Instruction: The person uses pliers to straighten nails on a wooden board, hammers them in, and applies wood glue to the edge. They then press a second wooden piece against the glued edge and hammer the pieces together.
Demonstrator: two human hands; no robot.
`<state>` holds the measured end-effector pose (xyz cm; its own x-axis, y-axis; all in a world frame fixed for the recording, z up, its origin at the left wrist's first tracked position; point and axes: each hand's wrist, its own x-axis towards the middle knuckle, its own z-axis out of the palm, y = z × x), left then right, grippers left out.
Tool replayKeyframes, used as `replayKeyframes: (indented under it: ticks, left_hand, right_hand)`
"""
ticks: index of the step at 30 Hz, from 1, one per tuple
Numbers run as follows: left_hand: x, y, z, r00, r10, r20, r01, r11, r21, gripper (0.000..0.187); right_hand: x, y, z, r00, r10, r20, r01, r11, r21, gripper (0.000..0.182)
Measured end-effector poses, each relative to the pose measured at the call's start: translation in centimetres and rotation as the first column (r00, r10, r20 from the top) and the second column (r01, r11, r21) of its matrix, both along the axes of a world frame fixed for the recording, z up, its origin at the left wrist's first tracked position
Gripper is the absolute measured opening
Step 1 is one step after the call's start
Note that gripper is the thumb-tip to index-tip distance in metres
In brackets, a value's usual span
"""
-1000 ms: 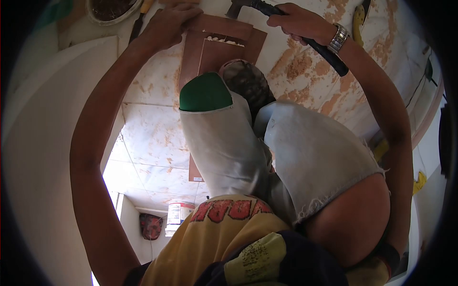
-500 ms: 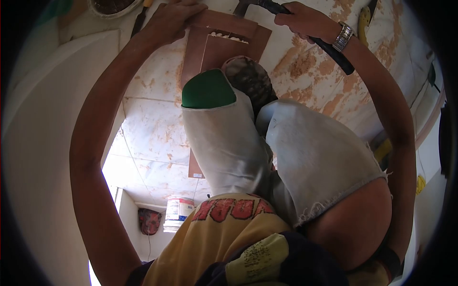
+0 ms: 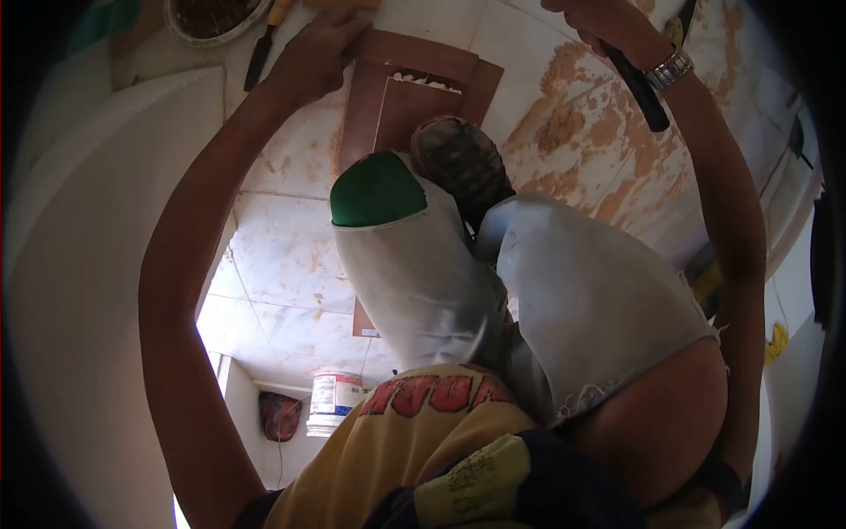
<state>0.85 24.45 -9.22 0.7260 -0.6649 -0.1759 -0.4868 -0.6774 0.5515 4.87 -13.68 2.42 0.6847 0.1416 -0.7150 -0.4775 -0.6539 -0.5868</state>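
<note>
The left hand (image 3: 322, 60), fingers bent, rests at the left end of a flat reddish-brown rectangular strip (image 3: 419, 57) lying across larger brown flat pieces (image 3: 359, 115); whether it grips the strip cannot be told. Well to the strip's right, the right hand (image 3: 612, 28) is closed round a black rod-shaped handle (image 3: 641, 95), while left of the strip lies a dark-bladed, orange-handled chisel-like tool (image 3: 262, 55).

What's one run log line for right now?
left hand: at brown board | right hand: gripping black handle | nearby: orange-handled tool
</note>
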Motion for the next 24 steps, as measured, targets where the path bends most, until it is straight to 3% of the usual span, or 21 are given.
replayKeyframes:
  ticks: [1,2,5,8,9,11,13,14,17,19,20,23,24]
  left_hand:
    - [0.2,0.1,0.1,1.000,0.008,-0.016,-0.008,1.000,-0.024,0.058]
    - [0.2,-0.1,0.1,1.000,0.017,-0.015,-0.017,1.000,-0.023,0.058]
    - [0.2,0.0,0.3,1.000,0.012,-0.024,-0.012,1.000,-0.007,0.057]
    - [0.4,-0.3,0.4,0.999,-0.026,-0.024,0.026,1.000,-0.001,0.057]
    - [0.3,-0.2,0.3,1.000,-0.024,-0.011,0.024,1.000,-0.002,0.057]
    - [0.2,0.0,-0.2,1.000,-0.021,0.013,0.022,1.000,-0.022,0.057]
    - [0.1,0.0,-0.4,1.000,-0.015,0.027,0.016,0.998,-0.055,0.057]
    - [0.1,0.1,-0.5,1.000,-0.012,0.023,0.013,0.999,-0.050,0.056]
    - [0.1,0.0,-0.3,1.000,-0.015,0.012,0.015,0.999,-0.037,0.056]
    - [0.3,0.0,-0.2,0.999,-0.031,0.009,0.031,0.999,-0.028,0.055]
    - [0.4,0.0,-0.3,0.999,-0.038,0.032,0.039,0.999,-0.038,0.055]
    - [0.4,0.5,-0.5,0.995,-0.038,0.089,0.042,0.998,-0.047,0.055]
    - [0.3,0.5,-0.3,0.995,-0.028,0.096,0.032,0.998,-0.048,0.055]
  right_hand:
    - [1.1,0.7,0.4,0.973,-0.214,0.089,0.219,0.974,-0.059,0.026]
    - [1.4,1.5,0.1,0.964,-0.248,0.099,0.256,0.963,-0.084,0.026]
    - [-2.6,3.1,-2.6,0.980,0.193,-0.059,-0.199,0.971,-0.135,0.032]
    - [-3.3,2.8,-3.0,0.925,0.305,-0.227,-0.332,0.939,-0.092,0.033]
    - [-2.8,2.0,-1.9,0.946,0.287,-0.150,-0.301,0.949,-0.088,0.032]
    - [-1.6,-1.3,-1.1,0.993,0.112,0.043,-0.116,0.986,0.116,0.031]
    - [1.1,-0.7,0.9,0.975,-0.224,0.001,0.223,0.975,-0.019,0.025]
    - [1.4,-0.7,0.5,0.952,-0.281,0.125,0.280,0.960,0.022,0.023]
    - [-3.0,0.8,-4.2,0.988,0.045,0.147,-0.038,0.998,-0.047,0.032]
    - [-5.2,3.6,-3.2,0.934,0.299,-0.198,-0.329,0.933,-0.147,0.032]
    - [-3.8,2.9,-3.2,0.916,0.275,-0.293,-0.308,0.949,-0.072,0.032]
    - [-2.4,2.1,-2.1,0.977,0.172,-0.127,-0.184,0.979,-0.090,0.033]
    - [-2.1,-1.3,-4.2,0.996,0.090,-0.026,-0.085,0.984,0.154,0.030]
